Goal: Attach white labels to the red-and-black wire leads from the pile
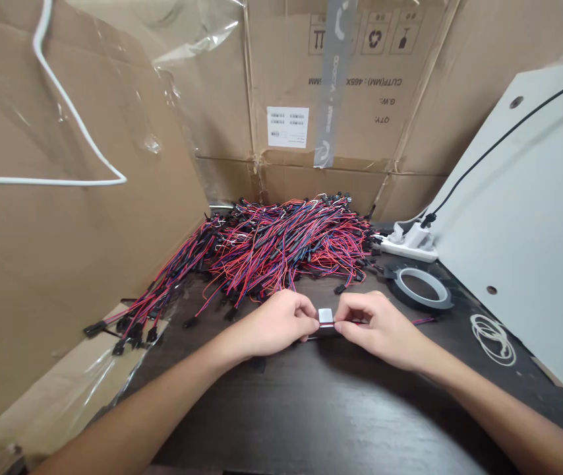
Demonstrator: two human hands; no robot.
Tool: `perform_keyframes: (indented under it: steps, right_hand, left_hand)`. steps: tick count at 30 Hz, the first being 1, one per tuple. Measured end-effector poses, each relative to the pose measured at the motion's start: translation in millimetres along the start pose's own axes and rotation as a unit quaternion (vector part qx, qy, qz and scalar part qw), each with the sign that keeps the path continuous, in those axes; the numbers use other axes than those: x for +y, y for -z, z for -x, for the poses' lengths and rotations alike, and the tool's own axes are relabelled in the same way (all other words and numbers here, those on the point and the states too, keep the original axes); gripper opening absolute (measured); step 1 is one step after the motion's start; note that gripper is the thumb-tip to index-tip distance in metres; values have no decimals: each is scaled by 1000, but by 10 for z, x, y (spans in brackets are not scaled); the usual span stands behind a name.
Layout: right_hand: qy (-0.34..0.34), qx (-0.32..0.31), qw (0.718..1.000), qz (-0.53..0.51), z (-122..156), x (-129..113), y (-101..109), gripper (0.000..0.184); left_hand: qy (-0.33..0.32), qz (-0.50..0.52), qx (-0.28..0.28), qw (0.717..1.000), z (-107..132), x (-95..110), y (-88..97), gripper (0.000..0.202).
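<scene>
My left hand [286,324] and my right hand [378,328] meet over the dark tabletop, each with thumb and fingers pinched together. Between their fingertips runs a short stretch of thin red and dark wire [326,324]. A small pale grey square [325,315], which looks like a piece of tape, stands up against the wire. The purple and red end [424,320] of a wire pokes out beyond my right hand. My fingers hide most of the wire they hold.
Behind my hands lies a big heap of red and dark wires with black connectors [291,241]; more wires [157,290] trail left. At right are a tape roll [447,300], a white power strip [407,249] and a coiled pale cord [492,340]. Cardboard [360,86] and a white panel [523,198] enclose the table.
</scene>
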State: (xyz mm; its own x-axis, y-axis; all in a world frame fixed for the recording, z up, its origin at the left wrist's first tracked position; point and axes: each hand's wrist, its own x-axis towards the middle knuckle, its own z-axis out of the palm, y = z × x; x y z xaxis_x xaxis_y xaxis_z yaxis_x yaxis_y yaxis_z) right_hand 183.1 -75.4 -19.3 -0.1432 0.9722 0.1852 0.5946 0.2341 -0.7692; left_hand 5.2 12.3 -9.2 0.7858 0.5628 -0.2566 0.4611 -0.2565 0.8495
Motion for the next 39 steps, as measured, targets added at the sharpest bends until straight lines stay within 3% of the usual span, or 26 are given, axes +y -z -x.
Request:
perform_keyframes:
  steps: [5,21,39]
  right_hand:
    - [-5,-7,1000,-13,0,-22,-1,15]
    - [-11,-5,998,-54,0,-31,28,17]
    - [-36,-12,994,-102,10,-58,31,15]
  left_hand:
    - [7,38,-53,998,18,-3,15,15]
    - [29,195,-83,977,23,36,15,11]
    - [55,315,-180,930,22,26,35,12]
